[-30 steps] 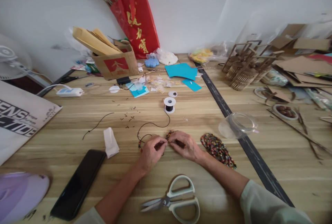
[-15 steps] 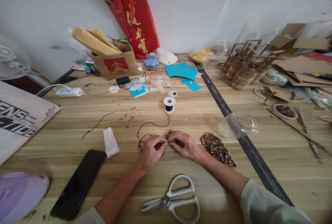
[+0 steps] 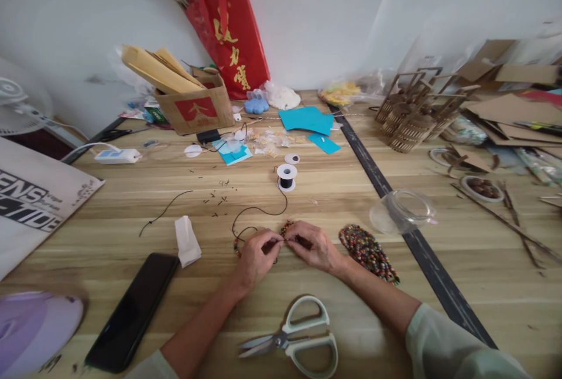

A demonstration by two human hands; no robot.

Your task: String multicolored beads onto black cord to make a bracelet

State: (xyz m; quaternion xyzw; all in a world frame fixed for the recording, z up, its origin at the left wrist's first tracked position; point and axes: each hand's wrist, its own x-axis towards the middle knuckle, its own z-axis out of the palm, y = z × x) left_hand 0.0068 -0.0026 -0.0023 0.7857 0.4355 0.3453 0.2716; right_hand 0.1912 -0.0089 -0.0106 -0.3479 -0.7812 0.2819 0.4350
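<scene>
My left hand [image 3: 257,256] and my right hand [image 3: 312,245] meet fingertip to fingertip above the table, both pinching a beaded cord [image 3: 287,227]. Its multicoloured beads show beyond the right fingers and to the left of the left hand; the pinched spot itself is hidden by the fingers. A thin black cord [image 3: 259,209] curves from a white spool [image 3: 287,178] down to my left hand. Beside my right forearm lies a heap of strung multicoloured beads [image 3: 369,254]. Scissors with pale handles [image 3: 302,332] rest between my forearms, blades slightly apart.
To the left lie a black phone [image 3: 134,311], a folded white paper [image 3: 187,241] and short black cord scraps [image 3: 222,199]. A clear plastic container [image 3: 403,211] stands right of the spool. Small woven baskets [image 3: 406,130] and a cardboard box [image 3: 197,111] sit farther back.
</scene>
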